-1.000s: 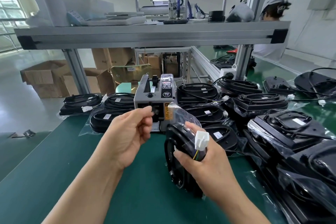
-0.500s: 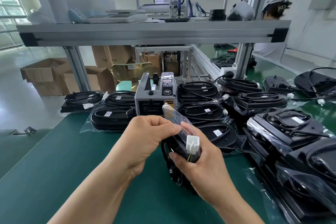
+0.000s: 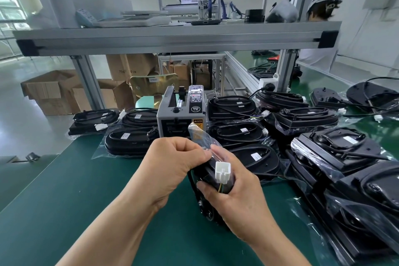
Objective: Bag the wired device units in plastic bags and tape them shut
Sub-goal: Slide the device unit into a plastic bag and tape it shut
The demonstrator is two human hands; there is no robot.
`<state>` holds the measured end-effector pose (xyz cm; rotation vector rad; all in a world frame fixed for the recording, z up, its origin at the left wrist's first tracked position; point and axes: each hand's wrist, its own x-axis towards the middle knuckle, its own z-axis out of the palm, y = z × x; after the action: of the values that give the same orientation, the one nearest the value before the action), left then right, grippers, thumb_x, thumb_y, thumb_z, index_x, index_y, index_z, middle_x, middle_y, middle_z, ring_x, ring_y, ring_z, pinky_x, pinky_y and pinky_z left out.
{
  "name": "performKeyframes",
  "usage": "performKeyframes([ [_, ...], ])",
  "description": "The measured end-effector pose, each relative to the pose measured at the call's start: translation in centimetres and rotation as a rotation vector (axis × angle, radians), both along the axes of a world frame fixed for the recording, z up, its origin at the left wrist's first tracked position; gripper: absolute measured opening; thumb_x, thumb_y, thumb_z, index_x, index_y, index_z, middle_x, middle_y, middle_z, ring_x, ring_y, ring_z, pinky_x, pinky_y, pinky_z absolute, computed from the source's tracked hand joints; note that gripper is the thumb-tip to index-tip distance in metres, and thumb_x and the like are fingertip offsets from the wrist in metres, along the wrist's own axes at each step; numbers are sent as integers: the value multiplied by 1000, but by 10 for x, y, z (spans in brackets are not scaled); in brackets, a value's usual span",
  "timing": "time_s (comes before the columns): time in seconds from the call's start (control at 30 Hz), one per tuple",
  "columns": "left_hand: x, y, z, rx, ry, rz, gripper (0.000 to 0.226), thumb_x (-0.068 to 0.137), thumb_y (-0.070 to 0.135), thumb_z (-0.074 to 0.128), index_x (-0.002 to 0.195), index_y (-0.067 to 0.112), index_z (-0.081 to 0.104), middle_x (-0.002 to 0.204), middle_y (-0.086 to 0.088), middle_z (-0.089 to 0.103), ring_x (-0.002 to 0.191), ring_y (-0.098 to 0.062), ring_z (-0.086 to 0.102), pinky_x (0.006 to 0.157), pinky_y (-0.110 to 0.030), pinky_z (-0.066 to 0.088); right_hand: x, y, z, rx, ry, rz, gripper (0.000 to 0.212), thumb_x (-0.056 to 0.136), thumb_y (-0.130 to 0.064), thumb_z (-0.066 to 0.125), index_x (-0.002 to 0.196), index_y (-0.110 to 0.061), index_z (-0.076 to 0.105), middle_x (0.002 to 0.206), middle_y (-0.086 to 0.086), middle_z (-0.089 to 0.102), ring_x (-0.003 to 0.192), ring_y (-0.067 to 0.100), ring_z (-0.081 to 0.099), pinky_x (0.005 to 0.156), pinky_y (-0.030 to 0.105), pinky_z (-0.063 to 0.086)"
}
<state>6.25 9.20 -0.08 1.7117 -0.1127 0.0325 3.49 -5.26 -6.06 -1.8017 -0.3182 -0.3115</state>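
Left hand [image 3: 172, 164]: fingers curled, pinching the plastic bag [image 3: 199, 136] mouth. Device unit [image 3: 204, 209] stands on edge on the counter [image 3: 64, 201], near centre. Right hand [image 3: 235, 201] grips its top beside the white connector [image 3: 222, 171]. Judgement: rigid shell with some weight, slick film. Hold the shell, not the wire.

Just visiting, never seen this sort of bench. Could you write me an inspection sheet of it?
Surface: green mat, bagged units along its back and right.
Job's things: black unit in clear bag, stood on edge; white connector on top; tape dispenser behind.
Clutter: cardboard boxes on floor beyond.
Hands: left hand pinches bag's neck; right hand grips unit.
Cables: coils on units; pile on far bench.
Surroundings: shelf overhead; person behind it.
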Motion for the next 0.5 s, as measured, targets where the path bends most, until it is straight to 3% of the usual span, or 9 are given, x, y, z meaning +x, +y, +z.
performKeyframes([
  [0.13,-2,1,-2,68,-52,17,20,75,13,82,59,16,71,52,8,61,45,0,49,47,-9,39,0,0,1,-25,-6,-1,75,77,-12,78,109,-74,50,104,-32,69,95,-5,67,76,5,47],
  [0.3,-2,2,-8,259,-107,132,29,56,46,78,75,27,66,55,15,49,51,-6,42,51,-25,40,0,1,-2,-40,1,-7,74,78,-14,78,109,-75,49,100,-29,70,89,-2,68,72,7,50],
  [0.4,-2,0,-12,129,21,165,37,51,45,76,81,28,63,73,9,60,65,-8,54,65,-33,47,0,1,-2,-48,2,-7,74,78,-16,78,110,-75,48,103,-31,69,93,-3,67,75,7,49],
  [0.5,-1,-4,-16,22,70,144,20,60,38,76,71,25,65,64,11,62,56,1,53,61,-27,41,1,1,-3,-64,-4,-20,75,76,-18,79,111,-76,46,107,-37,65,98,-4,66,79,6,47],
])
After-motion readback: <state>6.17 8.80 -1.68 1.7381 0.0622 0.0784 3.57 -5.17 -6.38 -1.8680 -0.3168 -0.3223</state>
